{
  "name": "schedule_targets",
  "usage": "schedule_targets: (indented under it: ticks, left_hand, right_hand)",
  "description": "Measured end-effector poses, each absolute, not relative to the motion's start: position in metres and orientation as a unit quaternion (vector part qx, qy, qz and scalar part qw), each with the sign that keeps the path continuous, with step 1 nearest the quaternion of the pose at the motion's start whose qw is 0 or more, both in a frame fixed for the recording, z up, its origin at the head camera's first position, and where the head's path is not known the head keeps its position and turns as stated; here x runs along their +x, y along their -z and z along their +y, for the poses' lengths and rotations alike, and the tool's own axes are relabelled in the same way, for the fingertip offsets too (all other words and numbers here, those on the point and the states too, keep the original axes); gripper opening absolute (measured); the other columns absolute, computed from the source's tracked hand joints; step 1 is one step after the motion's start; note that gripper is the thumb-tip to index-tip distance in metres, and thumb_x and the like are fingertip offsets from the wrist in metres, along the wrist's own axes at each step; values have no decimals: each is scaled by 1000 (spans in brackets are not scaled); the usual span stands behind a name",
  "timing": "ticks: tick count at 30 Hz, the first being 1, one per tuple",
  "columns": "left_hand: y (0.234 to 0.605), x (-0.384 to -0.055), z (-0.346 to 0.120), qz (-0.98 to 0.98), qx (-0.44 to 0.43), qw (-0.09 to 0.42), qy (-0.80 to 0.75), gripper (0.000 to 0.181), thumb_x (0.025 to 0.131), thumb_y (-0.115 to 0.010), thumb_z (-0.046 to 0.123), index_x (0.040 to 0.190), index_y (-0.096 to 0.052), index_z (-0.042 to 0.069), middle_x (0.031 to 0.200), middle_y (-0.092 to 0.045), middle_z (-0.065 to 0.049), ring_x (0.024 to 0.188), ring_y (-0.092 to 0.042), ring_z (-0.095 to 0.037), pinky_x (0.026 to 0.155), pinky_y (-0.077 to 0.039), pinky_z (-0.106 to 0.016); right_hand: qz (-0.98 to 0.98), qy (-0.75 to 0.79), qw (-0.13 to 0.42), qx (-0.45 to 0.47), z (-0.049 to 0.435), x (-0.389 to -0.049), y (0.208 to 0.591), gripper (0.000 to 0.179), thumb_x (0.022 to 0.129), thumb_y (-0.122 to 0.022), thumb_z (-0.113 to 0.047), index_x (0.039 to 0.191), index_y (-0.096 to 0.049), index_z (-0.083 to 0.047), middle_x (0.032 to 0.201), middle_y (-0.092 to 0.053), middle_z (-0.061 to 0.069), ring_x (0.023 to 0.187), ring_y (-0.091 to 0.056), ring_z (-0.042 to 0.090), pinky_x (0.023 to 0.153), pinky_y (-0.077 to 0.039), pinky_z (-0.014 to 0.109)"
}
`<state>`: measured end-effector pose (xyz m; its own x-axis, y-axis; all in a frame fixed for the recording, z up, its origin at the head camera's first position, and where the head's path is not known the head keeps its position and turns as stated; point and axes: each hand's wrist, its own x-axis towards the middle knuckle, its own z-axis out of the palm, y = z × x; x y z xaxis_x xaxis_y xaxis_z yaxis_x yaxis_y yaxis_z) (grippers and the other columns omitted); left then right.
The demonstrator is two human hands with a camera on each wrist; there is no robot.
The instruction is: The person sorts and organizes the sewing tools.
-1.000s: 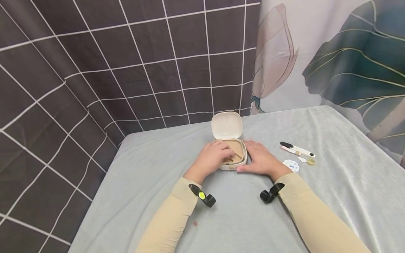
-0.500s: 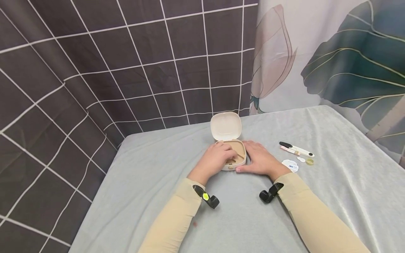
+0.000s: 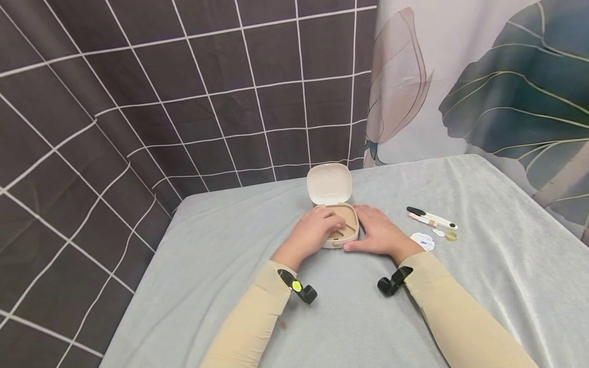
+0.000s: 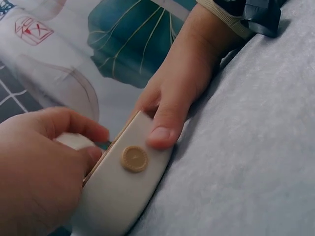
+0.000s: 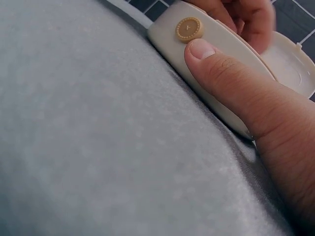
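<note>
A small white case (image 3: pixel 335 244) with a tan inner tray (image 3: pixel 342 210) sits on the bed-like grey surface, its lid (image 3: pixel 329 183) raised at the back. On its front is a round tan button (image 4: pixel 134 159). My right hand (image 3: pixel 379 230) grips the case along its right side, thumb on the front wall beside the button. My left hand (image 3: pixel 315 230) reaches over the left rim, its bent fingers down in the tray. In the left wrist view, its index finger and thumb are near each other over the rim. Whether they hold anything is hidden.
Right of the case lie a slim white tool with a black end (image 3: pixel 432 217), a pinkish-white strip (image 3: pixel 421 219), a round white printed disc (image 3: pixel 423 241), a small white piece (image 3: pixel 438 232) and a yellowish ring (image 3: pixel 451 236). Dark checked curtain (image 3: pixel 207 102) hangs behind.
My left hand has shifted slightly to the right, farther over the tray. The right hand keeps its place on the case.
</note>
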<state>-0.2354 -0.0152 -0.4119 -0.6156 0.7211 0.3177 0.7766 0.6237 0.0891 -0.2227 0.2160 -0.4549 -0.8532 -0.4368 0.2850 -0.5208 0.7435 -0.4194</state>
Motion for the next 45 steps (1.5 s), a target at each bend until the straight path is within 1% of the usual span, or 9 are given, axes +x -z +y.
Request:
schedule_targets:
  ticks: [3, 6, 12, 15, 18, 23, 26, 40, 45]
  left_hand:
    - [409, -239, -25, -901, -389, 114, 155, 33, 102, -60, 28, 135, -62, 24, 125, -61, 0, 119, -55, -21, 103, -47, -39]
    - [406, -244, -37, -911, -352, 99, 190, 48, 102, -58, 39, 145, -52, 20, 134, -55, -5, 127, -50, -24, 110, -42, -42]
    - [412, -248, -58, -926, -314, 39, 206, 88, 88, -66, 62, 155, -37, 12, 149, -46, -8, 140, -41, -26, 118, -34, -42]
    - [424, -249, -62, -928, -301, 11, 218, 102, 81, -71, 66, 157, -33, 9, 155, -42, -11, 144, -37, -29, 120, -30, -44]
    - [438, -250, -64, -925, -296, 1, 236, 109, 77, -76, 66, 158, -30, 8, 157, -40, -13, 146, -35, -30, 121, -28, -45]
    - [455, -252, -63, -920, -313, 15, 236, 112, 76, -76, 67, 160, -27, 11, 155, -43, -11, 145, -37, -26, 122, -25, -40]
    - [458, -251, -63, -922, -312, 16, 228, 111, 78, -74, 68, 160, -24, 14, 157, -41, -9, 146, -36, -24, 123, -21, -38]
    - [456, -247, -61, -924, -308, 12, 227, 104, 83, -71, 66, 161, -22, 17, 159, -39, -6, 147, -34, -23, 124, -19, -37]
    - [455, -246, -62, -926, -302, 10, 226, 106, 83, -71, 67, 161, -23, 15, 159, -39, -8, 148, -33, -24, 124, -18, -39]
  right_hand:
    - [-930, -245, 88, 260, 216, -224, 456, 108, 72, -79, -66, 150, -42, -1, 143, -53, 21, 139, -42, 40, 117, -28, 56]
    - [-930, -244, 92, 260, 217, -225, 457, 108, 72, -79, -67, 150, -42, -2, 143, -53, 20, 138, -42, 39, 117, -28, 56]
    - [-929, -247, 94, 260, 217, -225, 457, 105, 72, -80, -66, 148, -44, -4, 140, -55, 18, 135, -46, 36, 115, -30, 55]
    - [-929, -249, 92, 259, 217, -224, 457, 104, 72, -79, -67, 148, -44, -4, 139, -56, 17, 134, -47, 35, 115, -31, 55]
    - [-929, -250, 89, 256, 216, -224, 456, 105, 71, -79, -67, 148, -44, -5, 140, -55, 17, 135, -46, 34, 115, -31, 55]
    - [-930, -253, 85, 252, 215, -223, 455, 107, 71, -80, -67, 149, -43, -4, 142, -54, 18, 137, -45, 35, 116, -29, 55]
    - [-931, -251, 84, 253, 215, -222, 456, 107, 72, -79, -68, 150, -42, -4, 142, -54, 19, 137, -44, 36, 116, -28, 56]
    - [-922, -263, 79, 275, 220, -224, 452, 105, 73, -82, -60, 151, -41, -2, 145, -51, 22, 138, -42, 40, 116, -28, 59]
    - [-914, -301, 19, 272, 227, -222, 437, 104, 75, -85, -48, 150, -39, 6, 148, -46, 29, 140, -39, 47, 117, -26, 61]
